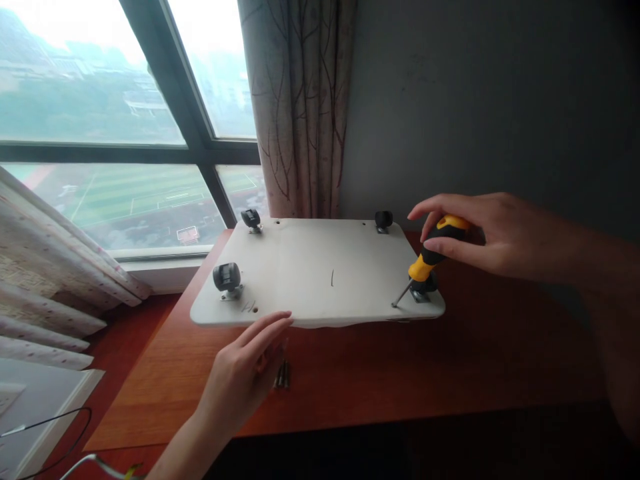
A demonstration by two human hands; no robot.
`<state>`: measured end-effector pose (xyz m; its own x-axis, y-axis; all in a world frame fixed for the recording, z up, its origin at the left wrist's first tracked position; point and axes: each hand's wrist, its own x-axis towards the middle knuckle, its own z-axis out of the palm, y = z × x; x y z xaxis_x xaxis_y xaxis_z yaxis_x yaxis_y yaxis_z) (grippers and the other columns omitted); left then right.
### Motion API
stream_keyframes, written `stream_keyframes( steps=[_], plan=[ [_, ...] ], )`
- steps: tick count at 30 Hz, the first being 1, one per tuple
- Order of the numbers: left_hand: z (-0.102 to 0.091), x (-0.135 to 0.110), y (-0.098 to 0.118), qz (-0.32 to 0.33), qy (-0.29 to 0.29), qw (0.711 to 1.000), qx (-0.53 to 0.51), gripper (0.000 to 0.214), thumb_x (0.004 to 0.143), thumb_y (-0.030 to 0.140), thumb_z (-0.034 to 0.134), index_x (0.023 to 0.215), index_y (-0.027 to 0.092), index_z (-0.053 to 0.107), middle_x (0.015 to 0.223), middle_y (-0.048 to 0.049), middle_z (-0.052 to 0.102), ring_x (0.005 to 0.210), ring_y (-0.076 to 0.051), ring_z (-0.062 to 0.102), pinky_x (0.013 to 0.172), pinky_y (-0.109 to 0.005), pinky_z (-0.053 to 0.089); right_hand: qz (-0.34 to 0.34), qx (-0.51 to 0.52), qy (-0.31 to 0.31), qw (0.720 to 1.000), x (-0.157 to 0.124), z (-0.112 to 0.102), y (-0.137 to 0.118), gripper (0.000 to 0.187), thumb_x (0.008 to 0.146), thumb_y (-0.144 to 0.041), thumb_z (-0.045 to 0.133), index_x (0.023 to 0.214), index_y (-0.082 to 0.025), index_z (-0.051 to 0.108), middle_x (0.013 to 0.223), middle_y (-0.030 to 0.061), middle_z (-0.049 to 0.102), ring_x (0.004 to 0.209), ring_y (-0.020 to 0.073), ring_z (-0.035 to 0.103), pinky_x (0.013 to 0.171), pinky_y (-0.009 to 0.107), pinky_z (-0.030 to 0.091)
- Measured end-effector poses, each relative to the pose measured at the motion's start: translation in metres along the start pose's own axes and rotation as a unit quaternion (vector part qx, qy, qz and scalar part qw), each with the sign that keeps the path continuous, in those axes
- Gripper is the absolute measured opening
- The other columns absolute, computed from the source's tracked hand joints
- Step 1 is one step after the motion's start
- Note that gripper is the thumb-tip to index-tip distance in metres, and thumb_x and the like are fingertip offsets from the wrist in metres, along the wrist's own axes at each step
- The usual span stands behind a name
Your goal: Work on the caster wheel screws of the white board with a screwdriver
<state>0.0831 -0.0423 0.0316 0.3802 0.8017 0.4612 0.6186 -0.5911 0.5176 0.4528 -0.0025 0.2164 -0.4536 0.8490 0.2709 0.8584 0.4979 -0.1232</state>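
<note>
Watching remotely, I note the screwdriver (421, 268) at the near right corner of the white board (300, 267), tip on a small spot (394, 305) I take for a screw head, shaft leaning right, just beside a caster (429, 285). The right hand (487, 230) has thumb and fingers curled round the handle. I judge a more upright shaft, under steady downward pressure, would seat better. The left hand (245, 363) has its fingers stretched out near the board's front edge; contact, I cannot tell. Pressed flat, it could steady the board. Beside it, loose screws (286, 375) lie on the table (360, 380).
</note>
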Motion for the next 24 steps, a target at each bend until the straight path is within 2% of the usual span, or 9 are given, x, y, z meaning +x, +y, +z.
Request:
stream_keyframes(
  steps=[3, 5, 7, 11, 14, 17, 21, 24],
  plan=[
    [0.004, -0.014, -0.011, -0.006, 0.027, 1.000, -0.001, 0.037, 0.098, 0.015, 0.051, 0.133, 0.024, 0.059, 0.135, -0.0079, 0.065, 0.066, -0.008, 0.066, 0.063, -0.019, 0.057, 0.073, -0.068, 0.017, 0.995, 0.006, 0.006, -0.007, 0.040, 0.092, -0.056, 0.055, 0.119, -0.028, 0.067, 0.086, 0.0023, 0.074, 0.068, 0.0208, 0.065, 0.058, 0.030, 0.042],
    [0.010, -0.020, -0.016, 0.003, 0.035, 0.999, -0.002, 0.039, 0.097, 0.014, 0.051, 0.135, 0.024, 0.058, 0.139, -0.0084, 0.063, 0.078, -0.012, 0.072, 0.067, -0.021, 0.059, 0.109, -0.090, 0.022, 0.990, 0.007, 0.008, -0.013, 0.038, 0.093, -0.056, 0.052, 0.114, -0.028, 0.068, 0.083, 0.0028, 0.073, 0.068, 0.0217, 0.064, 0.059, 0.031, 0.042],
    [0.015, -0.024, -0.020, 0.020, 0.043, 0.999, 0.001, 0.040, 0.097, 0.013, 0.051, 0.135, 0.025, 0.058, 0.141, -0.0081, 0.061, 0.094, -0.017, 0.074, 0.073, -0.022, 0.061, 0.112, -0.073, 0.004, 0.991, 0.007, 0.007, -0.018, 0.032, 0.093, -0.049, 0.052, 0.112, -0.028, 0.067, 0.091, 0.0029, 0.073, 0.069, 0.0213, 0.064, 0.060, 0.032, 0.043],
    [0.021, -0.029, -0.023, 0.029, 0.049, 0.998, -0.006, 0.042, 0.096, 0.010, 0.050, 0.136, 0.024, 0.058, 0.145, -0.0077, 0.058, 0.118, -0.022, 0.068, 0.088, -0.027, 0.062, 0.070, 0.004, -0.045, 0.997, 0.000, 0.001, -0.019, 0.029, 0.093, -0.040, 0.052, 0.118, -0.031, 0.063, 0.114, 0.0020, 0.072, 0.077, 0.0204, 0.066, 0.063, 0.032, 0.047],
    [0.023, -0.031, -0.024, 0.029, 0.050, 0.998, -0.016, 0.041, 0.096, 0.008, 0.049, 0.133, 0.023, 0.060, 0.146, -0.0081, 0.058, 0.124, -0.023, 0.064, 0.096, -0.030, 0.059, 0.060, -0.008, -0.009, 0.998, -0.005, 0.003, -0.016, 0.030, 0.093, -0.048, 0.056, 0.117, -0.032, 0.063, 0.113, 0.0011, 0.073, 0.084, 0.0216, 0.068, 0.069, 0.032, 0.049],
    [0.024, -0.033, -0.026, 0.036, 0.050, 0.998, -0.022, 0.041, 0.095, 0.006, 0.049, 0.132, 0.022, 0.060, 0.146, -0.0084, 0.058, 0.126, -0.022, 0.063, 0.100, -0.029, 0.057, 0.056, -0.075, 0.045, 0.995, -0.011, 0.010, -0.015, 0.031, 0.092, -0.053, 0.057, 0.110, -0.029, 0.065, 0.106, 0.0017, 0.074, 0.083, 0.0221, 0.069, 0.070, 0.032, 0.047],
    [0.026, -0.035, -0.029, 0.036, 0.043, 0.998, -0.028, 0.043, 0.095, 0.006, 0.049, 0.134, 0.022, 0.059, 0.148, -0.0091, 0.055, 0.130, -0.023, 0.060, 0.100, -0.029, 0.057, 0.087, -0.185, 0.108, 0.973, -0.020, 0.021, -0.023, 0.038, 0.094, -0.063, 0.051, 0.098, -0.026, 0.063, 0.091, 0.0016, 0.074, 0.073, 0.0217, 0.066, 0.062, 0.031, 0.040],
    [0.026, -0.034, -0.028, 0.037, 0.048, 0.998, -0.027, 0.042, 0.095, 0.006, 0.049, 0.132, 0.022, 0.059, 0.148, -0.0094, 0.056, 0.129, -0.023, 0.061, 0.100, -0.029, 0.057, 0.120, -0.219, 0.120, 0.961, -0.023, 0.022, -0.031, 0.041, 0.093, -0.066, 0.051, 0.094, -0.026, 0.060, 0.083, 0.0008, 0.071, 0.066, 0.0206, 0.063, 0.057, 0.030, 0.035]
  ],
)
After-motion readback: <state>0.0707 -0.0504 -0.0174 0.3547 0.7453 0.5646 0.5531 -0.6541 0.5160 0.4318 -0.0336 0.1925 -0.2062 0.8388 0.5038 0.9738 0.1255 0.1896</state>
